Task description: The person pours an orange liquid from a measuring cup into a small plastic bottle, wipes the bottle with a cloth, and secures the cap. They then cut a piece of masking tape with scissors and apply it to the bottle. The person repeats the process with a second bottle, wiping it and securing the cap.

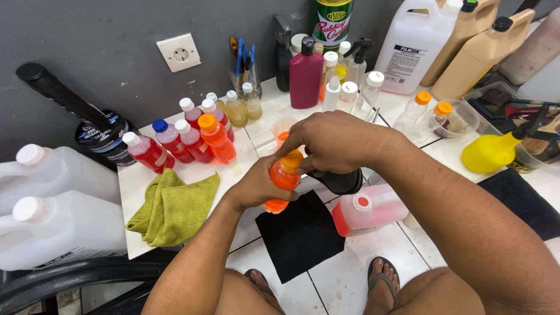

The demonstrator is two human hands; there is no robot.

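Largest items first: two white jugs (55, 224) with white caps lie at my far left on the white tiled floor (350, 280), and a big white canister (415, 49) stands against the grey wall (87, 35) at upper right, with tan jugs (475, 55) beside it. A jug of pink liquid (368, 209) lies on its side just right of my hands, its open mouth toward me. Below my hands a black cloth (300, 236) is spread flat; a green cloth (172, 207) sits crumpled to its left on a white board (137, 189). A tall magenta bottle (305, 76) stands near the wall, and a yellow spray bottle (493, 153) lies at right. A cluster of small red-filled bottles (175, 143) stands on the board behind the green cloth. The item in hand: a small orange bottle (284, 178), held in the air above the black cloth's upper edge. Its long axis runs near upright, tilted slightly, cap end up and away from me, base down. My left hand (256, 186) is wrapped closed around the bottle's body. My right hand (332, 143) is closed from above, its fingertips (286, 149) pinching the orange cap (291, 160). Whether the cap is fully seated cannot be determined.
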